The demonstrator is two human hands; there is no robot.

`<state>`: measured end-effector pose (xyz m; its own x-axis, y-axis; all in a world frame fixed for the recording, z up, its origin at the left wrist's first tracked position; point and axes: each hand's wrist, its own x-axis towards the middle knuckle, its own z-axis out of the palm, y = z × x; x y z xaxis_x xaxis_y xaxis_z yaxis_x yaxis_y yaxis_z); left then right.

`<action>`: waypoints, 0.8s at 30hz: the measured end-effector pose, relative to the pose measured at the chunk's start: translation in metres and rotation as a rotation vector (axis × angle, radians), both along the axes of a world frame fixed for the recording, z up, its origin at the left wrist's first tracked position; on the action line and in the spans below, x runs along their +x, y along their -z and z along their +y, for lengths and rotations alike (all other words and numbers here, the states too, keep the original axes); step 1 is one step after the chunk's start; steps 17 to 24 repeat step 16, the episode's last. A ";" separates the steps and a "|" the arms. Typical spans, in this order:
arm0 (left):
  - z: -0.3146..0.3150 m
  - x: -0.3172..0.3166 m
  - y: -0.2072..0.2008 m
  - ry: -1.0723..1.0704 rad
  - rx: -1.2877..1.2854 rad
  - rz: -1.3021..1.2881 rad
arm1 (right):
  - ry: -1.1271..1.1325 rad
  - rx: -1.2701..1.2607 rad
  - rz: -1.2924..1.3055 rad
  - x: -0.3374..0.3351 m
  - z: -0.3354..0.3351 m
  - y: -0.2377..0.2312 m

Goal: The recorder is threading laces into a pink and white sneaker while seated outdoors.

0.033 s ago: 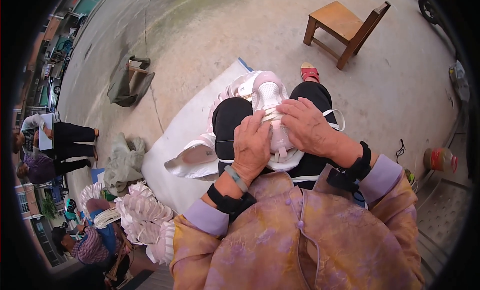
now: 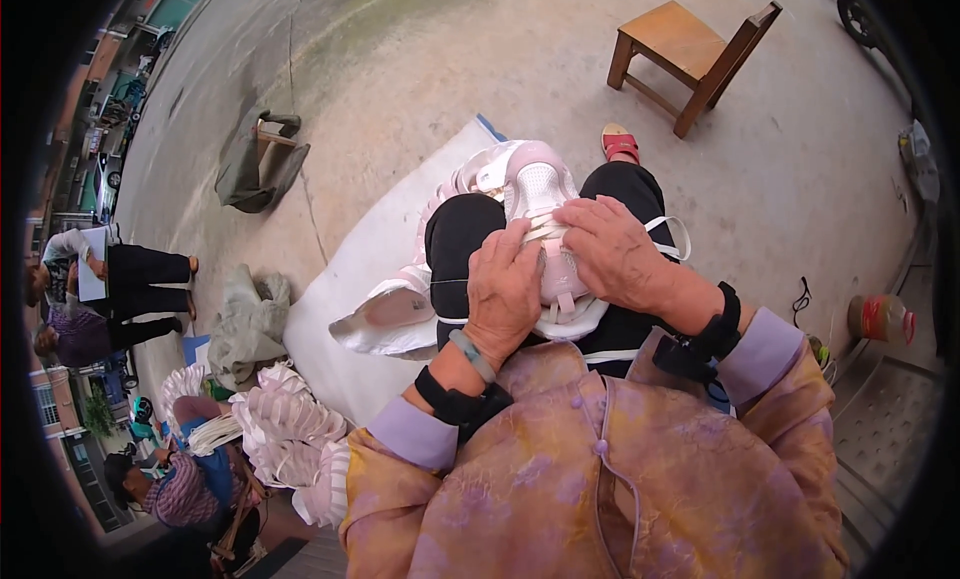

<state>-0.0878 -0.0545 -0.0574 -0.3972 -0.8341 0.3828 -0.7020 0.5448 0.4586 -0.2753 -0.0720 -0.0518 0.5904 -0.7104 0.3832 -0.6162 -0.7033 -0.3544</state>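
A pale pink and white sneaker point(image 2: 538, 179) rests between my knees, its toe pointing away from me. White shoelace point(image 2: 543, 225) crosses its upper, and my left hand point(image 2: 503, 287) grips it from the left with bent fingers. From the other side my right hand point(image 2: 618, 254) pinches the lace too, its fingertips close to the left ones. A loose loop of lace point(image 2: 680, 241) sticks out past my right knee. By my left knee another white and pink shoe point(image 2: 385, 317) lies tipped, its opening showing. My fingers cover part of the lacing.
A white sheet point(image 2: 335, 309) spreads on the floor to my left, beside a heap of pink-white shoes point(image 2: 290, 424). Ahead stands a wooden chair point(image 2: 680, 49). A jar point(image 2: 880, 319) is at right. People sit and stand at far left, one a seated person point(image 2: 185, 489).
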 end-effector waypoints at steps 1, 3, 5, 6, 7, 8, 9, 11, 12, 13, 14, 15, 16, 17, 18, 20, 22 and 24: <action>-0.001 0.000 0.002 0.001 -0.002 0.022 | 0.024 -0.013 -0.035 0.003 0.001 0.003; -0.002 0.001 0.004 -0.001 0.012 0.025 | 0.048 -0.022 -0.074 0.010 0.003 0.009; -0.003 -0.001 0.003 0.002 0.023 0.031 | 0.147 0.067 -0.253 0.015 0.003 0.014; -0.003 -0.002 0.001 -0.006 0.039 0.039 | 0.149 0.069 -0.255 0.017 0.004 0.018; -0.003 -0.003 -0.001 -0.018 0.055 0.046 | 0.170 0.099 -0.294 0.020 0.003 0.021; -0.003 -0.003 0.000 -0.019 0.055 0.043 | 0.191 0.130 -0.333 0.021 0.003 0.022; -0.004 -0.004 0.003 -0.022 0.069 0.084 | 0.191 0.130 -0.336 0.021 0.004 0.023; -0.005 -0.005 0.005 -0.022 0.084 0.123 | 0.211 0.163 -0.295 0.020 0.005 0.020; -0.005 -0.006 0.005 -0.043 0.121 0.144 | 0.213 0.164 -0.298 0.019 0.005 0.018; -0.005 -0.008 0.005 -0.064 0.157 0.165 | 0.188 0.189 -0.249 0.017 0.005 0.013; -0.006 -0.008 0.005 -0.064 0.157 0.161 | 0.164 0.214 -0.199 0.015 0.004 0.009; -0.006 -0.009 0.006 -0.078 0.179 0.194 | 0.142 0.245 -0.168 0.013 0.003 0.005; -0.007 -0.010 0.008 -0.088 0.202 0.228 | 0.124 0.278 -0.137 0.010 0.001 0.001; -0.007 -0.010 0.008 -0.088 0.202 0.228 | 0.124 0.278 -0.137 0.010 0.001 0.001; -0.007 -0.010 0.008 -0.088 0.202 0.228 | 0.124 0.278 -0.137 0.010 0.001 0.001; -0.007 -0.010 0.008 -0.088 0.202 0.228 | 0.124 0.278 -0.137 0.010 0.001 0.001; -0.007 -0.010 0.008 -0.088 0.202 0.228 | 0.124 0.278 -0.137 0.010 0.001 0.001; -0.007 -0.010 0.008 -0.088 0.202 0.228 | 0.124 0.278 -0.137 0.010 0.001 0.001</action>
